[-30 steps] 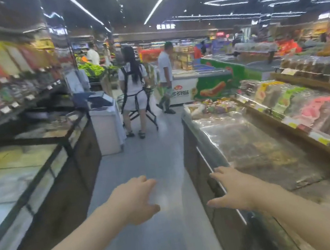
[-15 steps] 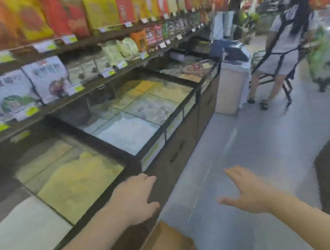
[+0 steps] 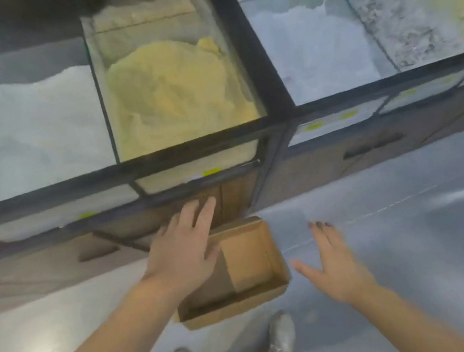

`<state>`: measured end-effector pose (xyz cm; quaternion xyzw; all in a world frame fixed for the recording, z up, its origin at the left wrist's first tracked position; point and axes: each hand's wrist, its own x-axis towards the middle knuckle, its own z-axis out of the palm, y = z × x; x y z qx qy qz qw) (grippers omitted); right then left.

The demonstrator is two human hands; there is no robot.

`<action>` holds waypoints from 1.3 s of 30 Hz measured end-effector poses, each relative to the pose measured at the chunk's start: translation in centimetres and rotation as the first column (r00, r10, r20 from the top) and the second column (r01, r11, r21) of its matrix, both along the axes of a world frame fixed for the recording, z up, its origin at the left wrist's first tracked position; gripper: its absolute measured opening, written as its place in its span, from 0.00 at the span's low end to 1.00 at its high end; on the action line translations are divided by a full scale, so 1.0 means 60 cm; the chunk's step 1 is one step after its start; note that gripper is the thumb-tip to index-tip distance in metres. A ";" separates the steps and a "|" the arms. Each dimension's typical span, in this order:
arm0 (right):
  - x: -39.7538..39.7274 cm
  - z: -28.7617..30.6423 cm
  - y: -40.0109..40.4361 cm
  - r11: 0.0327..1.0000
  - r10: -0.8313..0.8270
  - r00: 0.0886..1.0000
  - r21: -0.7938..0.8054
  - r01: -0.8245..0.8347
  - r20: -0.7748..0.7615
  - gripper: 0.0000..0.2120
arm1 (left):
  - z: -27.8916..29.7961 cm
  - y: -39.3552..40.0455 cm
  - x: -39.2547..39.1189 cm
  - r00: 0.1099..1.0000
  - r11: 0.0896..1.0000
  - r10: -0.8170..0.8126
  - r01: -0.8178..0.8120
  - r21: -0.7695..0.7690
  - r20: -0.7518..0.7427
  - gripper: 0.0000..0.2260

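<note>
Fingers [image 3: 203,215] straight, left hand [image 3: 181,255] over box [image 3: 250,254]

Cardboard box [image 3: 251,264] on floor [image 3: 419,236], just before foot of bulk-bin counter [image 3: 266,77]. Left hand [image 3: 182,254] over box's left side; right hand [image 3: 336,266] right of box, apart. Shoes [image 3: 282,336] nearer than box.

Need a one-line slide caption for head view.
Open left hand and right hand reach toward an open brown cardboard box on the grey floor, below glass-topped bulk bins of white and yellow dry goods.
</note>
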<state>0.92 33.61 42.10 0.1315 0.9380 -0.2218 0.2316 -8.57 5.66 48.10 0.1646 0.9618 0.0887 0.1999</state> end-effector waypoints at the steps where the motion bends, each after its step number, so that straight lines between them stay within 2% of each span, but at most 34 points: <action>1: -0.010 -0.037 0.006 1.000 0.013 1.000 -0.008 -0.013 0.027 0.61 | -0.038 0.008 0.001 0.999 0.999 0.034 -0.034 0.013 0.000 0.36; 3: -0.026 -0.111 0.017 0.999 0.039 0.998 -0.036 -0.037 0.057 0.48 | -0.117 0.016 -0.003 0.992 0.992 0.123 -0.123 0.032 0.020 0.35; 6: -0.036 -0.228 0.030 0.994 0.069 0.995 -0.088 -0.062 0.074 0.42 | -0.248 0.012 -0.006 0.964 0.963 0.258 -0.262 0.066 0.061 0.36; 9: -0.041 -0.365 0.045 0.994 0.094 0.993 -0.055 -0.090 0.075 0.41 | -0.396 0.001 0.000 0.947 0.946 0.313 -0.317 0.062 0.074 0.36; 13: -0.037 -0.547 0.054 0.995 0.080 0.982 -0.070 -0.069 0.171 0.43 | -0.582 -0.035 0.035 0.918 0.920 0.384 -0.389 0.044 0.095 0.37; 16: -0.030 -0.670 0.063 0.993 0.116 0.968 -0.057 -0.106 0.221 0.42 | -0.707 -0.072 0.068 0.889 0.890 0.445 -0.452 0.053 0.104 0.38; 22: -0.053 -0.834 0.050 0.995 0.092 0.979 -0.055 -0.083 0.182 0.46 | -0.914 -0.142 0.119 0.883 0.885 0.466 -0.465 -0.024 0.061 0.40; 26: -0.061 -0.899 0.038 0.998 0.052 0.987 -0.032 -0.047 0.154 0.47 | -0.995 -0.168 0.136 0.880 0.880 0.474 -0.474 -0.035 -0.002 0.41; 28: -0.061 -0.916 0.039 0.999 0.036 0.993 -0.021 -0.034 0.109 0.48 | -1.016 -0.173 0.134 0.847 0.846 0.531 -0.526 0.086 -0.039 0.40; 31: -0.058 -0.923 0.046 0.997 0.077 0.995 0.008 -0.078 0.069 0.50 | -1.030 -0.180 0.122 0.749 0.732 0.661 -0.636 0.244 -0.033 0.40; 36: -0.059 -0.917 0.035 0.998 0.060 0.994 0.023 -0.062 0.092 0.49 | -1.036 -0.196 0.128 0.757 0.736 0.640 -0.654 0.176 0.132 0.43; 39: -0.059 -0.914 0.026 0.997 0.050 0.995 0.045 -0.054 0.091 0.48 | -1.035 -0.198 0.131 0.765 0.747 0.627 -0.644 0.166 0.147 0.44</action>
